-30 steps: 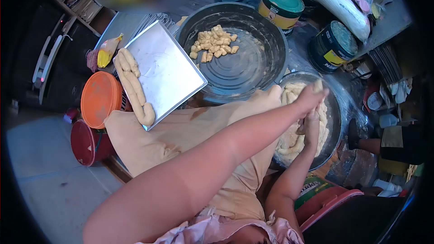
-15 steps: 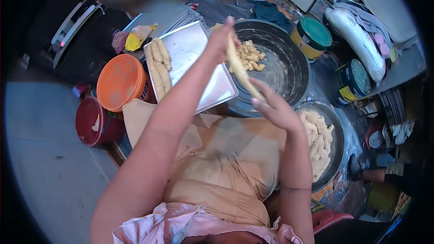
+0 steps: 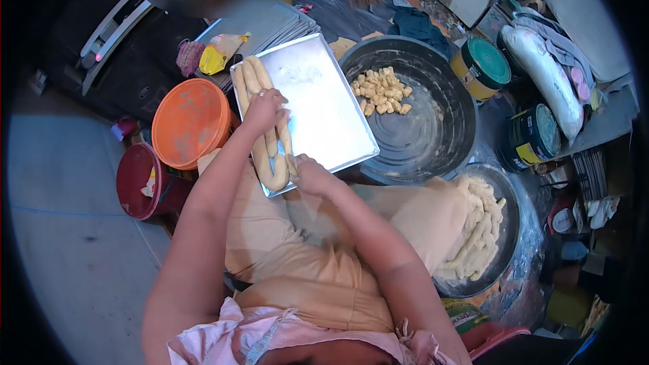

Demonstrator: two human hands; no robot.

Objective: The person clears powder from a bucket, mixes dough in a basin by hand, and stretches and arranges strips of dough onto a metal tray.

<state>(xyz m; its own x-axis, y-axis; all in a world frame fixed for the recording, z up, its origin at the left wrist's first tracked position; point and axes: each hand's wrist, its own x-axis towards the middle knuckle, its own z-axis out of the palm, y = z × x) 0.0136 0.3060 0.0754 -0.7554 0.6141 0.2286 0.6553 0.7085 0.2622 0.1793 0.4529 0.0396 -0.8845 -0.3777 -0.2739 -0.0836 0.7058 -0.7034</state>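
Note:
A silver baking tray [image 3: 331,108] rests tilted across my lap, with long pale dough ropes [image 3: 252,78] lying side by side along its left edge. My left hand [image 3: 266,112] is closed over the rightmost dough rope [image 3: 284,136], about midway along the row, and its fingertips are partly hidden. At the near end of that same rope, the fingers of my right hand [image 3: 314,176] are pinched round the dough. Just left of them, another rope bends into a U-shaped curve at the tray's near edge.
Right of the tray stands a wide black basin [image 3: 433,135] with small dough pieces [image 3: 382,90]. A second dark pan [image 3: 510,230] holds more dough strips [image 3: 481,236]. To the left are an orange-lidded bucket [image 3: 191,125] and a dark red bucket [image 3: 138,182]. Lidded tubs [image 3: 488,61] stand far right.
Both hands have come down and left from above the basin, bringing the dough rope onto the tray beside the others. The view has shifted slightly.

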